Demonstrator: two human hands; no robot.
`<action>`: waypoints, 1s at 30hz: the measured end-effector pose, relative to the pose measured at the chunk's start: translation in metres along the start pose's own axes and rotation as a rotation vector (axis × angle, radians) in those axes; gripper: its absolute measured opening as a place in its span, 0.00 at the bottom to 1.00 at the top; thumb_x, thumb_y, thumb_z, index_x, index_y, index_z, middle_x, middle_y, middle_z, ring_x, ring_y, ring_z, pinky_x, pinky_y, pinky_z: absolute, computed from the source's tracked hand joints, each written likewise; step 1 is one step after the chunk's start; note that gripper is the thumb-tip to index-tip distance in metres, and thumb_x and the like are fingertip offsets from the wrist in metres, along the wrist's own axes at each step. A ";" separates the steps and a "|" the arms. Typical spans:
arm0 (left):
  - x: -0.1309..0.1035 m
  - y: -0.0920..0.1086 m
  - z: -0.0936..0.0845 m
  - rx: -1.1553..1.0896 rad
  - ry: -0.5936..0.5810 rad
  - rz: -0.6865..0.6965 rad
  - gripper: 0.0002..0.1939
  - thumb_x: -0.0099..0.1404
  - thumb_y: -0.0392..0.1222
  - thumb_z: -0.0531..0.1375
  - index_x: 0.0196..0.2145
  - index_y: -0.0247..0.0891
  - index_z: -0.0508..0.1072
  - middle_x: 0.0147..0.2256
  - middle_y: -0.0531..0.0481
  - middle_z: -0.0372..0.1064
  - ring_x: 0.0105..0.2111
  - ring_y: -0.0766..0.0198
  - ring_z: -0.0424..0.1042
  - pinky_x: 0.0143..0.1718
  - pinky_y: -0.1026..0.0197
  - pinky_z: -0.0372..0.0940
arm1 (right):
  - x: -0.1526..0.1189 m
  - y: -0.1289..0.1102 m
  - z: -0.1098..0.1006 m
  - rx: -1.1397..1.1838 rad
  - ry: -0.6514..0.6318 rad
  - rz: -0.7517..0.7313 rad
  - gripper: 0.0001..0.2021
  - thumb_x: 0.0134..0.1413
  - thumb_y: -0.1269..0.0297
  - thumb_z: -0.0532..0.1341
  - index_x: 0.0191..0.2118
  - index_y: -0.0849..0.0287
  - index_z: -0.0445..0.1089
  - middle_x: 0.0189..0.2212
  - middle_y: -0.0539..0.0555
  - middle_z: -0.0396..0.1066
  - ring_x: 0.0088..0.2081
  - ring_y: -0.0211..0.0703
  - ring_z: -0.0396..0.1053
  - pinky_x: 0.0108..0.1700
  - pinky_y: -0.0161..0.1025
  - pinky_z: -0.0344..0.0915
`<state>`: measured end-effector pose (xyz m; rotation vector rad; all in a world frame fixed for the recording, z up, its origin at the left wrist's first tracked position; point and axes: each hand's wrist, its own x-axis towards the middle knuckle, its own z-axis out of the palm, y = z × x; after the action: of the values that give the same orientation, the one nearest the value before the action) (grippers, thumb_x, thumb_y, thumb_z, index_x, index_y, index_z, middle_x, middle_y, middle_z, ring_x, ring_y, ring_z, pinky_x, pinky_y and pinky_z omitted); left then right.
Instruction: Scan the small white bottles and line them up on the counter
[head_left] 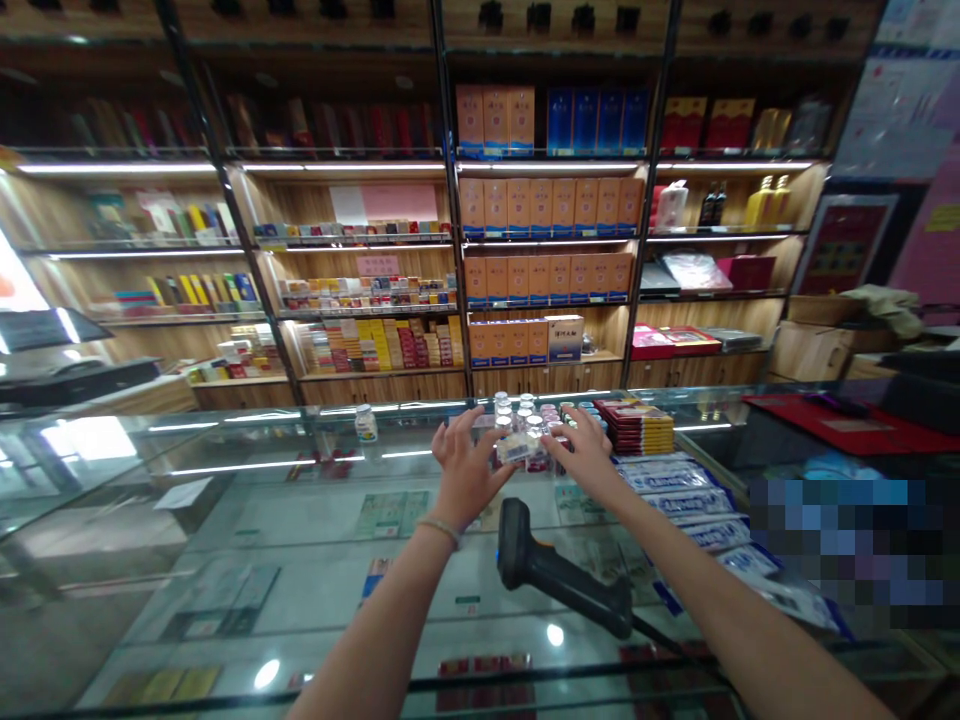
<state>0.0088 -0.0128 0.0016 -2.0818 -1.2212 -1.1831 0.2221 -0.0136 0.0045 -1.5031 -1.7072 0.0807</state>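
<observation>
Over the glass counter, my left hand (466, 465) has its thumb and fingertips at the left side of a small clear bottle or jar (515, 449), its other fingers spread. At the bottle's right side are the fingertips of my right hand (581, 450), so it lies between both hands. Small bottles with white caps (526, 402) stand in rows just behind, partly hidden by my fingers. A black handheld scanner (559, 570) lies on the glass nearer to me, its cable running right. One separate small bottle (366, 424) stands to the left.
Right of my right hand is a stack of red and yellow packets (639, 428), with blue and white packages (686, 490) in front. A red mat (847, 425) lies farther right. Shelves (547, 243) of boxes stand behind the counter. A monitor (52, 328) is at the left.
</observation>
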 end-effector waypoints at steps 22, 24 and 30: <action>0.002 -0.004 0.002 -0.187 -0.205 -0.063 0.17 0.61 0.56 0.66 0.46 0.50 0.79 0.69 0.44 0.47 0.68 0.41 0.48 0.67 0.32 0.38 | -0.009 0.000 -0.006 -0.013 0.067 -0.307 0.14 0.62 0.57 0.60 0.52 0.46 0.74 0.70 0.54 0.52 0.70 0.59 0.43 0.66 0.62 0.44; 0.003 -0.004 0.001 -0.187 -0.196 -0.066 0.17 0.59 0.57 0.67 0.44 0.49 0.80 0.69 0.44 0.48 0.68 0.41 0.49 0.67 0.32 0.39 | -0.009 0.001 -0.005 -0.022 0.077 -0.320 0.15 0.62 0.58 0.60 0.53 0.45 0.74 0.69 0.53 0.53 0.70 0.59 0.44 0.67 0.61 0.44; 0.006 0.001 -0.003 -0.169 -0.150 -0.066 0.16 0.56 0.55 0.70 0.40 0.48 0.80 0.68 0.43 0.51 0.67 0.42 0.50 0.67 0.33 0.40 | -0.006 0.006 -0.002 -0.027 0.106 -0.298 0.18 0.62 0.55 0.60 0.57 0.42 0.71 0.69 0.54 0.53 0.70 0.59 0.45 0.65 0.62 0.46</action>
<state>0.0096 -0.0125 0.0083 -2.3062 -1.3063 -1.2160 0.2270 -0.0180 -0.0008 -1.2345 -1.8308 -0.1769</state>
